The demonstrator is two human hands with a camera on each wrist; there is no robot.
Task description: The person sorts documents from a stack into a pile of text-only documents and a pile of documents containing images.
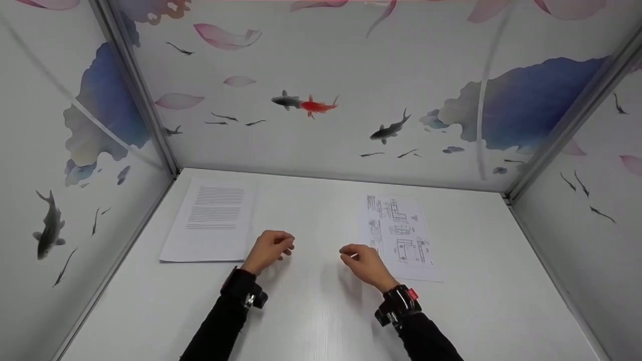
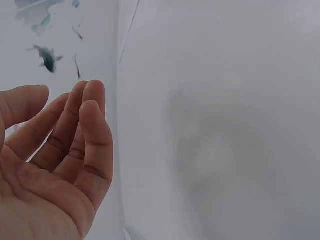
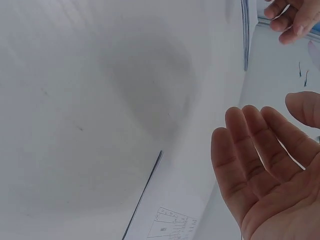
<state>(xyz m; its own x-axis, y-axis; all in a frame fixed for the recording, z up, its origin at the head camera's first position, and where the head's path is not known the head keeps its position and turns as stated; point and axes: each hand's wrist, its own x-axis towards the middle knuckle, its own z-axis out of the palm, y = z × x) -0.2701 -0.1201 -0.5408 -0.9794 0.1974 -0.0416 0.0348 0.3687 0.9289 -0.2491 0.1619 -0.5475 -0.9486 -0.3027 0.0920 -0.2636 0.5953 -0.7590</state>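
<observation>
My left hand (image 1: pixel 268 249) hovers over the white table beside the right edge of a stack of printed text sheets (image 1: pixel 213 215). In the left wrist view its fingers (image 2: pixel 95 135) bend loosely, with nothing held between them and the thumb. My right hand (image 1: pixel 367 264) is above the table near the left edge of a sheet with technical drawings (image 1: pixel 401 240), covering part of that edge. The right wrist view shows its fingers (image 3: pixel 270 145) relaxed and the palm bare. A gap separates the two hands.
The white table (image 1: pixel 311 311) is enclosed by a back wall (image 1: pixel 321 145) and side walls printed with fish and petals. Metal posts (image 1: pixel 145 100) stand at the corners. Black camera bands (image 1: pixel 401 303) are strapped round both wrists.
</observation>
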